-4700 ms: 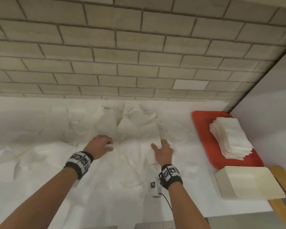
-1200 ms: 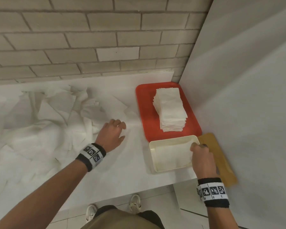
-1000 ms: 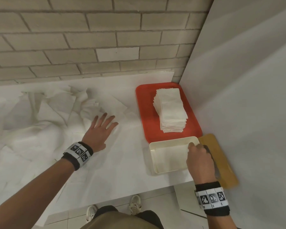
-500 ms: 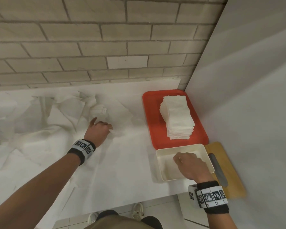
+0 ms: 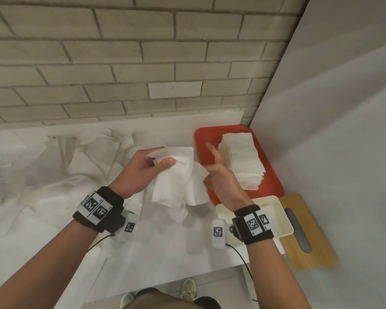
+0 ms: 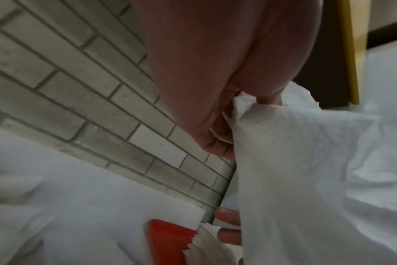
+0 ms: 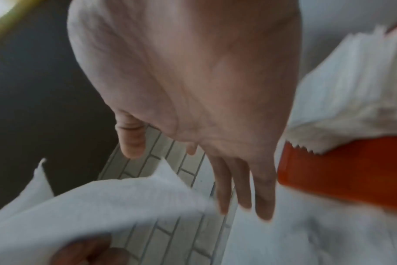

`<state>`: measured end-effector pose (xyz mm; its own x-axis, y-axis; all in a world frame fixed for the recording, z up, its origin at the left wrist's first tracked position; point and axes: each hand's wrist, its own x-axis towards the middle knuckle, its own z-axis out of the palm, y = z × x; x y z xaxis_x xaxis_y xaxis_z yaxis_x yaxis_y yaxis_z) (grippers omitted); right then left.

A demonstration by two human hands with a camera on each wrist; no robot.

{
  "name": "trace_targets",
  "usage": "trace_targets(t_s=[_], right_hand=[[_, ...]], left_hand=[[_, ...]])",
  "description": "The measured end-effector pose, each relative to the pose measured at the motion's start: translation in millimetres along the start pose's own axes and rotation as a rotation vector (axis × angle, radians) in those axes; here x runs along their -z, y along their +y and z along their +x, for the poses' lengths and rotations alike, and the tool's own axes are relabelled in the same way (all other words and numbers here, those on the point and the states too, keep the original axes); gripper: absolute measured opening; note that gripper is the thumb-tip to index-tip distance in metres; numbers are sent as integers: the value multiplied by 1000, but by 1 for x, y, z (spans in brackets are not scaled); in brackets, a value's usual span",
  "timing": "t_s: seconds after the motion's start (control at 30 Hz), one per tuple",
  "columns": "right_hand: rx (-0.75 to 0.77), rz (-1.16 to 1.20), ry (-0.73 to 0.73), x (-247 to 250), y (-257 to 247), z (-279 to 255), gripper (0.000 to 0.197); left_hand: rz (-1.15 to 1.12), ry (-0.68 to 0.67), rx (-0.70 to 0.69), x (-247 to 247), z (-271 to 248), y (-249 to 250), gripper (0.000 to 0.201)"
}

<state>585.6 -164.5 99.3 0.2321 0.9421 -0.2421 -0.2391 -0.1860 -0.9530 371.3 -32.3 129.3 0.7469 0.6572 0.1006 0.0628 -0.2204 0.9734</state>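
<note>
The white counter (image 5: 165, 241) is running from nine o'clock to three o'clock under the brick wall in the head view. A heap of loose, crumpled napkins (image 5: 54, 170) is sprawling over its nine o'clock side.

Taking the held napkin as the dial's centre, a red tray (image 5: 204, 139) is sitting at two o'clock, against the grey side panel. It is carrying one tall stack of folded napkins (image 5: 243, 159), with bare red rim showing round it.

At four o'clock, past the counter's edge, a wooden lid (image 5: 310, 241) with a dark slot is lying flat. Between it and the tray's near end a cream box (image 5: 283, 221) is standing with its top open. The right wrist is covering most of its inside, so what it is holding cannot be told.

The napkin (image 5: 174, 179) is hanging in the air above the counter, between the two hands, rumpled and partly unfolded.

The left hand (image 5: 140, 170) is gripping its upper edge at eleven o'clock. The thumb is pressing the paper against the curled fingers, as the left wrist view is also showing (image 6: 306, 179).

The right hand (image 5: 221, 175) is hovering at three o'clock, just beside the napkin's free corner and in front of the stack. Its fingers (image 7: 263, 197) are stretching out straight and grasping nothing. Whether the palm is touching the paper cannot be told.
</note>
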Motion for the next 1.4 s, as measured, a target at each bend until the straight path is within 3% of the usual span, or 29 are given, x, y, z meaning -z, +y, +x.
trace_targets(t_s=[0.13, 0.17, 0.27, 0.37, 0.53, 0.63, 0.77, 0.8, 0.87, 0.93, 1.0, 1.07, 1.13, 1.17, 1.23, 1.27, 1.3, 1.37, 1.4], right_hand=[[-199, 262, -168, -12, 5, -13, 59], [-202, 283, -155, -13, 8, -18, 56], [-75, 231, 110, -5, 8, -32, 38], [51, 20, 340, 22, 9, -45, 26], [7, -537, 557, 94, 26, -86, 5], [-150, -1033, 623, 134, 51, -102, 18], [-308, -1284, 557, 154, 85, -99, 12], [-309, -1296, 547, 154, 89, -98, 9], [-328, -1333, 527, 155, 98, -96, 25], [-371, -1425, 499, 152, 97, -98, 29], [-402, -1468, 505, 148, 88, -101, 35], [-259, -1435, 557, 139, 67, -105, 43], [55, -1179, 575, 119, 41, -108, 54], [166, -994, 514, 104, 27, -107, 66], [208, -734, 337, 75, 6, -98, 85], [213, -706, 285, 66, 2, -93, 81], [249, -714, 277, 62, 0, -86, 65], [344, -720, 366, 65, 1, -81, 22], [377, -704, 432, 73, 3, -83, 11]], left_hand=[[-203, 130, 59, -8, -11, -10, 31], [-225, 151, 72, -11, -12, -12, 31], [-229, 238, 124, -23, -14, -17, 31], [-151, 329, 217, -35, -10, -43, 30], [79, 284, 360, -57, -8, -111, 33], [153, 232, 439, -69, -11, -136, 55], [208, 115, 443, -81, -10, -155, 80], [190, 104, 446, -84, -9, -155, 81], [200, 110, 430, -86, -6, -149, 77], [246, 105, 369, -86, -5, -137, 77], [317, 96, 292, -86, -4, -118, 58], [359, 94, 223, -87, -2, -96, 37], [356, 60, 167, -95, 3, -69, 25], [345, 16, 135, -102, 6, -55, 20], [336, -76, 54, -119, 13, -31, 12], [343, -104, 12, -127, 17, -24, 9], [343, -124, -21, -134, 21, -20, 10], [343, -157, -35, -139, 26, -22, 23], [349, -163, -5, -138, 26, -28, 29]])
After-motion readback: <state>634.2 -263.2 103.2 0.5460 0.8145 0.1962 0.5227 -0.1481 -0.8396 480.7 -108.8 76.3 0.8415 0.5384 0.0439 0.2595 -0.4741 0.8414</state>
